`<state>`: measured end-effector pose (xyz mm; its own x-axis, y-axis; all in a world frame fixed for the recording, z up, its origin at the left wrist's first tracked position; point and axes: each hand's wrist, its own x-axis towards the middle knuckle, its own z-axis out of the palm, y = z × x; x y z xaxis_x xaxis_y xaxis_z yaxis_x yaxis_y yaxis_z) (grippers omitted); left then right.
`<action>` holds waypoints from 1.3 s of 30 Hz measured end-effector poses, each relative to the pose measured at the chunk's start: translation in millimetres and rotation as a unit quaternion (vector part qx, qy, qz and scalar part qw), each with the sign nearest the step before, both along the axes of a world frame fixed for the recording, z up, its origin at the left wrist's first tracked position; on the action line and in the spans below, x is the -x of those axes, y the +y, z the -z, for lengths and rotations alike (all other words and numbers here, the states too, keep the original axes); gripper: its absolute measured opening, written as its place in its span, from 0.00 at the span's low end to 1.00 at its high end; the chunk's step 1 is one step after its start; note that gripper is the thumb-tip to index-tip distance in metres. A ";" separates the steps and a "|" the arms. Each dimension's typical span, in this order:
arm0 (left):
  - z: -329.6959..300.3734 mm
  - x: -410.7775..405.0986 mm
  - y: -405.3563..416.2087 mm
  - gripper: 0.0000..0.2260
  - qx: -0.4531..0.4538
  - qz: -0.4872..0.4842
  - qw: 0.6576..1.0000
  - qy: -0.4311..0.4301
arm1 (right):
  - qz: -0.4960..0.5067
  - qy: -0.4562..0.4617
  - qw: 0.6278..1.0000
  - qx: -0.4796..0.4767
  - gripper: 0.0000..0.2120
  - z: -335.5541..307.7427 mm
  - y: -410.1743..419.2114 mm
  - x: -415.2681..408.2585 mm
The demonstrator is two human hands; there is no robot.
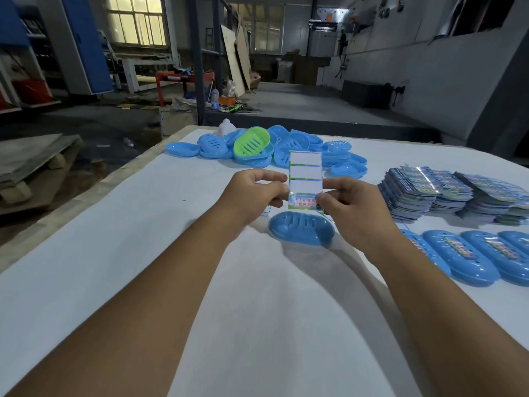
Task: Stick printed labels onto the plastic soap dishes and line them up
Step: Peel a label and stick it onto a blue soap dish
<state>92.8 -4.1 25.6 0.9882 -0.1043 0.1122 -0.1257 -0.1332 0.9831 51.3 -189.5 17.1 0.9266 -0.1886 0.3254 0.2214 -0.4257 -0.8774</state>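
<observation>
You are holding 1 label strip point(305, 179) upright at the centre of the frame, both hands pinching its lower part: your left hand point(254, 196) is gripping the left edge, your right hand point(347, 207) the right edge. 3 sections of the strip are showing bare white backing and 1 printed label is sitting at the bottom between your thumbs. 1 blue soap dish point(301, 231) is lying upside down on the white table point(143, 224) just below the strip, apart from both hands. At the lower right edge, 4 labelled dishes point(469, 256) are lying side by side. Behind them, stacks of label sheets point(446, 193) are sitting. At upper centre, a heap of blue dishes point(286, 150) is holding 1 green dish point(252, 145).
</observation>
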 end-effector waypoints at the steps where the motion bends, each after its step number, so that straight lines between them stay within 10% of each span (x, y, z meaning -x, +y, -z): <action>1: -0.5 0.9 -0.1 0.08 -0.011 0.001 1.000 -0.002 | 0.003 0.003 1.000 0.000 0.10 0.1 -0.5 -0.2; 39: 10.0 14.9 -14.5 0.11 -0.077 0.024 0.993 -0.088 | 0.071 0.018 0.981 0.181 0.11 -1.1 18.2 7.9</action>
